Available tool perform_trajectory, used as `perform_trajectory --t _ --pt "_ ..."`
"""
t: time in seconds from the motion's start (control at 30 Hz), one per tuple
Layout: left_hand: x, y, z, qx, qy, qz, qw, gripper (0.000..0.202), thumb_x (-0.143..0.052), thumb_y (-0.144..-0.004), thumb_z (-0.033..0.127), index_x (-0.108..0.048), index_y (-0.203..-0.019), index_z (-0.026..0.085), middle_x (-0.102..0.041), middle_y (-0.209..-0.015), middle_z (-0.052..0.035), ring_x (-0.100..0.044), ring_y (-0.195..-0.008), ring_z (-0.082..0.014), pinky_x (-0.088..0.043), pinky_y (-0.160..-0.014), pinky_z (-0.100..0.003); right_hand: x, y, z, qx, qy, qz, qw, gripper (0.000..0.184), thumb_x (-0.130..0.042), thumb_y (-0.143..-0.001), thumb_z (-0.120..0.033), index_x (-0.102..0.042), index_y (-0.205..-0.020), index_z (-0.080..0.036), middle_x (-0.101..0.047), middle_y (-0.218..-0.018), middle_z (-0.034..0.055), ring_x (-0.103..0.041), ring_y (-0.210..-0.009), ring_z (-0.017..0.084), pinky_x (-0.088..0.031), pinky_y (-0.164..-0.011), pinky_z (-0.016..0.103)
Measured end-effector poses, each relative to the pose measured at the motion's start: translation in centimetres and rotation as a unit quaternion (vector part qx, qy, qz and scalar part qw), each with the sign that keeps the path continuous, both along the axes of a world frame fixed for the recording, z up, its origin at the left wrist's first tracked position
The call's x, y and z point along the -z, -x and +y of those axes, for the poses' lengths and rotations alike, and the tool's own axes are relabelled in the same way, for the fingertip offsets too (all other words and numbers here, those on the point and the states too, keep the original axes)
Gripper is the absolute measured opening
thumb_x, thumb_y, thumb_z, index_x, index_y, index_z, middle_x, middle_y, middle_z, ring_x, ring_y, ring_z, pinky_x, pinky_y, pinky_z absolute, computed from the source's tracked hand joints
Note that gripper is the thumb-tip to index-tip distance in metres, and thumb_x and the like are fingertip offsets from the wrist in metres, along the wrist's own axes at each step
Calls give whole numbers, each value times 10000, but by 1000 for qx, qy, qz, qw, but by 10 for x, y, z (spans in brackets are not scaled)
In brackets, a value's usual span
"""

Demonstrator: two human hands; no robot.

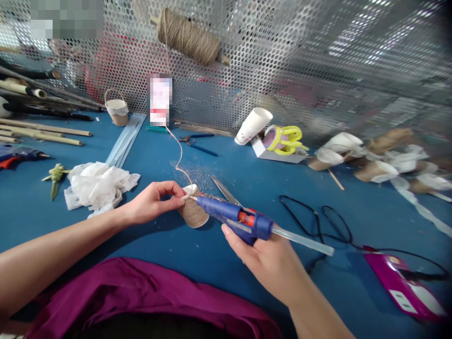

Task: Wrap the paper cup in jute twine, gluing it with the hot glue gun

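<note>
My left hand [152, 201] pinches the rim of a small paper cup [193, 210] partly wrapped in twine, which lies tilted on the blue table [247, 183]. A strand of jute twine [175, 146] runs from the cup up to a spool [189, 36] hung on the perforated metal screen. My right hand [268, 261] grips a blue hot glue gun [235, 217], and the nozzle touches the cup's rim beside my left fingertips. A clear glue stick [303, 240] sticks out of the gun's back. Scissors [226, 190] lie just behind the gun.
White lace [99, 184] lies at the left, with bamboo sticks [42, 128] and another glue gun [19, 154] beyond it. A finished little basket [117, 109], pliers [197, 141], a white cup [253, 125], several wrapped cups [374, 157] and a black cord [328, 226] to a pink device [402, 285] surround the work spot.
</note>
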State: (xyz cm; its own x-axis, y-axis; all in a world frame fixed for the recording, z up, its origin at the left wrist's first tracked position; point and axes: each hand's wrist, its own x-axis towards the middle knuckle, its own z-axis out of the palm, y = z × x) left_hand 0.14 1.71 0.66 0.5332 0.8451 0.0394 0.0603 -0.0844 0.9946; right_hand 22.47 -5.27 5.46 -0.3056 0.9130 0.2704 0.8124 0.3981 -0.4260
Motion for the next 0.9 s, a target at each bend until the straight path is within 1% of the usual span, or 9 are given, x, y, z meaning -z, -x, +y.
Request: perform_trajectory --t 0.13,0.23,0.37,0.47,0.53,0.7,0.9 --pt "-1 0 -1 -4 -2 4 1000 173 -562 -794 285 -531 -748 121 -587 -797 -33 -521 -760 -130 -394 -699 -254 0 1 -1 -12 0 -1 1000 225 -458 -849 -281 -618 -763 -149 -665 -683 60 -645 -652 212 -512 -633 329" --pt "-2 0 -1 -1 -3 7 1000 164 -557 -794 276 -532 -755 119 -584 -803 -36 -517 -763 -130 -393 -706 -258 1 0 0 -8 -3 -1 1000 218 -460 -845 -289 -611 -765 -153 -663 -672 56 -647 -655 210 -510 -616 319" --pt "-3 0 0 10 -7 7 1000 163 -552 -797 276 -530 -755 120 -591 -829 -45 -527 -808 -143 -400 -741 -272 4 -3 1 13 15 18 1000 273 -461 -841 -319 -553 -620 -188 -627 -572 23 -622 -559 169 -479 -497 259" --pt "-3 1 1 15 -7 6 1000 169 -554 -797 280 -532 -753 119 -600 -845 -51 -536 -824 -149 -406 -759 -282 5 -7 1 31 37 23 999 345 -461 -840 -345 -488 -527 -206 -549 -451 -15 -555 -430 133 -440 -432 240" --pt "-3 1 1 18 -6 6 1000 175 -554 -800 285 -538 -755 117 -606 -855 -57 -541 -839 -155 -410 -768 -287 6 -8 2 41 38 23 998 372 -464 -835 -361 -456 -494 -212 -502 -401 -29 -513 -379 123 -421 -409 241" --pt "-3 2 1 21 -5 5 1000 183 -564 -798 295 -545 -757 118 -614 -860 -57 -546 -841 -156 -418 -770 -287 4 -9 5 54 39 27 997 362 -471 -823 -358 -465 -490 -217 -507 -403 -20 -535 -415 138 -428 -423 250" --pt "-1 2 2 21 0 -2 1000 168 -561 -801 280 -545 -760 118 -611 -876 -62 -541 -886 -166 -410 -788 -291 3 -9 7 48 32 29 998 362 -472 -821 -338 -459 -482 -213 -490 -396 -28 -503 -379 126 -417 -414 250"
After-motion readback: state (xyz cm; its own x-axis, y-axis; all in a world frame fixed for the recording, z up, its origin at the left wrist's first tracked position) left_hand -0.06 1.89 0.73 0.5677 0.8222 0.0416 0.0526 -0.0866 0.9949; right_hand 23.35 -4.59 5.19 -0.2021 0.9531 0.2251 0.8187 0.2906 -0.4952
